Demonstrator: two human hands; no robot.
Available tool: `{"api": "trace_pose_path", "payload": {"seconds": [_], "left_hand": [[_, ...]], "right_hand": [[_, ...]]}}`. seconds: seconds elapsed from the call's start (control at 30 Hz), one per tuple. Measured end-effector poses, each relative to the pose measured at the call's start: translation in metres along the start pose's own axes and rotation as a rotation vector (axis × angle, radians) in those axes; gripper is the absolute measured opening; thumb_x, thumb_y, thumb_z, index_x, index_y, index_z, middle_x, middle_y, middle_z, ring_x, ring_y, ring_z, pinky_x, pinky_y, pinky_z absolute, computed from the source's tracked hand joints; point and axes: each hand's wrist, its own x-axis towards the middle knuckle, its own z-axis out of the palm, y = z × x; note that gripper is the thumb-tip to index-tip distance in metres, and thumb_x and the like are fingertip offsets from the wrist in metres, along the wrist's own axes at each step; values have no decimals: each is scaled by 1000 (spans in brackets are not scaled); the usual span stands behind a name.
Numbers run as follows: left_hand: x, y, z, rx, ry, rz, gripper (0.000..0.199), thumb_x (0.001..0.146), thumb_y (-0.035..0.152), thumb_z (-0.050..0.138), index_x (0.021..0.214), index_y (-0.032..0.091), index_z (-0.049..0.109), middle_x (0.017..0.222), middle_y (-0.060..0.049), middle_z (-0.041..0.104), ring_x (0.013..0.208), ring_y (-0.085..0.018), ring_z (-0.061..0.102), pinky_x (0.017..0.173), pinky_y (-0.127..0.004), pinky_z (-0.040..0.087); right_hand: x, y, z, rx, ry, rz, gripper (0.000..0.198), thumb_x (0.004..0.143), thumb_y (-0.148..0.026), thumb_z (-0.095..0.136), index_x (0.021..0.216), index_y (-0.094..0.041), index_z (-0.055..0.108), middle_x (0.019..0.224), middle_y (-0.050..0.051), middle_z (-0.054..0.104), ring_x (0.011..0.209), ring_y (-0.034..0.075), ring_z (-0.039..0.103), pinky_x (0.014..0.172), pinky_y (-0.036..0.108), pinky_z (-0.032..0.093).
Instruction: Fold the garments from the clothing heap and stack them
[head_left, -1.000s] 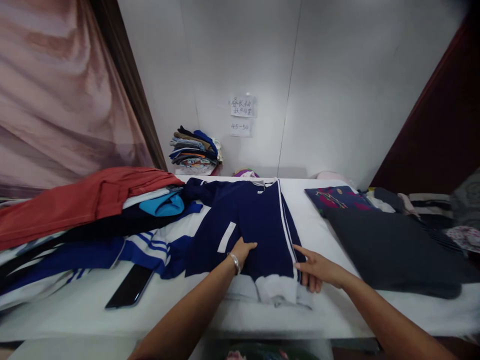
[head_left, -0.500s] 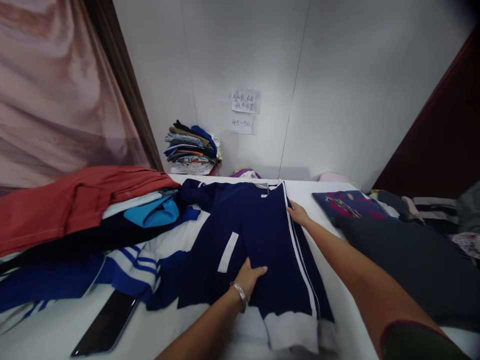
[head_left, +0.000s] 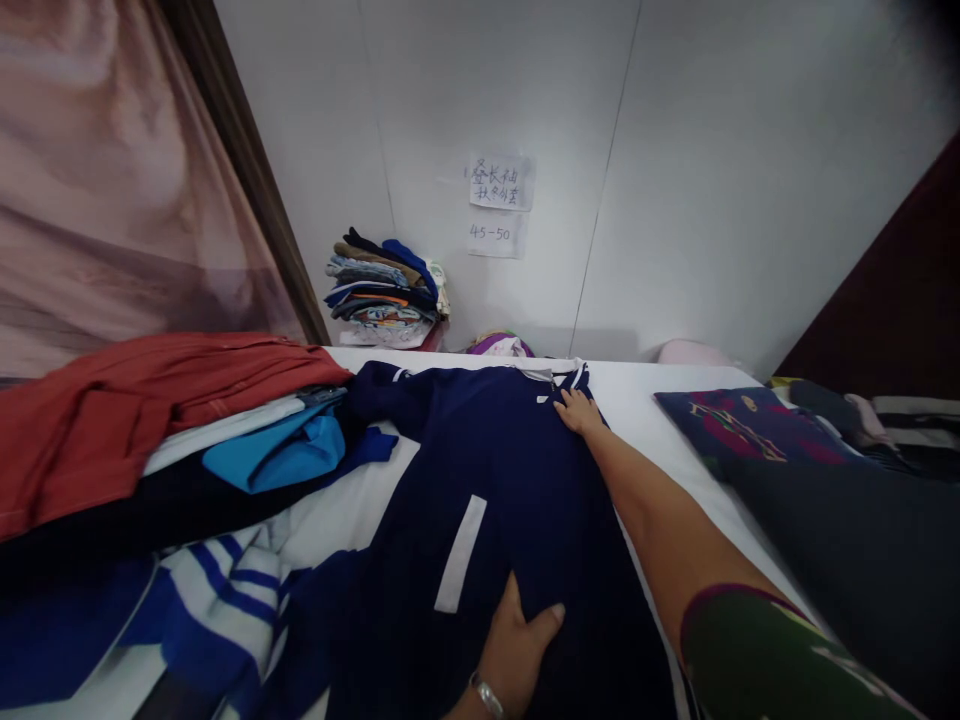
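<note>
A navy jacket [head_left: 465, 430] with white trim and a slanted white strip [head_left: 461, 555] lies spread in front of me. My left hand [head_left: 517, 640], with a silver bracelet [head_left: 487, 695] at the wrist, rests on its lower front, thumb apart from the fingers. Near the collar [head_left: 551, 376], my right hand [head_left: 577, 410] lies on the upper right part, fingers spread over the fabric. The jacket's bottom hem is out of view.
To the left are a red garment [head_left: 172, 400], a bright blue garment [head_left: 277, 450] and a blue-and-white striped one [head_left: 225, 590]. Folded clothes [head_left: 386, 290] are stacked by the wall. A dark folded garment [head_left: 840, 520] lies on the right of the white table [head_left: 630, 385].
My right hand has moved from the jacket's right edge towards the collar. The white stripes along that edge are now mostly out of sight. The view has moved closer.
</note>
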Motion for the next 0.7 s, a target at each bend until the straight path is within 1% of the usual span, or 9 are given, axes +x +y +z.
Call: {"api": "trace_pose_path", "payload": {"seconds": [0.07, 0.17, 0.27, 0.33, 0.43, 0.5, 0.6, 0.63, 0.7], "left_hand": [[-1, 1, 0, -14, -57, 28, 73, 64, 28, 72, 132, 19, 49, 116, -9, 67, 111, -27, 60, 93, -33, 49], [-3, 1, 1, -63, -87, 30, 74, 67, 24, 71, 135, 17, 44, 117, -11, 66, 109, -26, 61, 94, -35, 48], [-4, 0, 3, -134, -96, 51, 75, 65, 23, 73, 134, 16, 46, 117, -12, 66, 110, -26, 60, 95, -36, 47], [-4, -2, 5, -175, -92, 66, 73, 63, 24, 76, 131, 15, 49, 116, -13, 66, 110, -27, 60, 95, -37, 47], [-3, -4, 7, -241, -88, 77, 70, 61, 25, 77, 126, 15, 52, 116, -13, 66, 110, -28, 60, 97, -40, 46], [-2, -5, 8, -263, -82, 86, 67, 61, 25, 78, 122, 15, 54, 116, -13, 66, 110, -28, 61, 98, -40, 46], [0, -5, 9, -252, -62, 105, 63, 60, 24, 79, 118, 14, 57, 112, -13, 68, 106, -28, 62, 97, -41, 46], [1, -5, 10, -247, -57, 108, 63, 60, 24, 79, 118, 14, 57, 111, -13, 68, 104, -27, 63, 97, -41, 46], [2, -4, 10, -244, -53, 107, 64, 60, 23, 79, 119, 15, 57, 110, -12, 69, 104, -27, 63, 97, -40, 46]], "right_hand": [[-4, 0, 0, -30, 22, 15, 60, 96, -50, 26, 147, -20, 31, 154, 11, 25, 142, 27, 16, 112, 49, 14], [-17, 2, -2, -71, 80, 38, 63, 95, -53, 25, 146, -18, 32, 155, 15, 20, 143, 31, 12, 110, 54, 11], [-36, 7, -3, -88, 107, -19, 60, 95, -53, 29, 144, -19, 35, 155, 13, 20, 143, 28, 10, 112, 48, 11], [-51, 15, -3, -80, 97, -65, 57, 94, -51, 33, 141, -20, 40, 153, 12, 26, 142, 27, 17, 112, 46, 15], [-75, 33, -4, -24, 124, -56, 54, 95, -48, 34, 140, -19, 43, 149, 12, 35, 139, 27, 27, 110, 46, 23], [-89, 51, -8, 29, 154, -15, 52, 96, -43, 30, 139, -17, 44, 145, 13, 42, 135, 25, 35, 108, 41, 30], [-107, 78, -17, 86, 202, 93, 49, 98, -30, 24, 135, -9, 48, 135, 17, 51, 127, 24, 45, 104, 36, 37], [-111, 86, -20, 101, 219, 131, 47, 98, -28, 26, 132, -8, 50, 132, 19, 54, 124, 24, 48, 102, 37, 39], [-116, 96, -26, 133, 249, 183, 39, 97, -30, 37, 125, -10, 55, 123, 16, 59, 113, 24, 56, 96, 40, 45]]}}
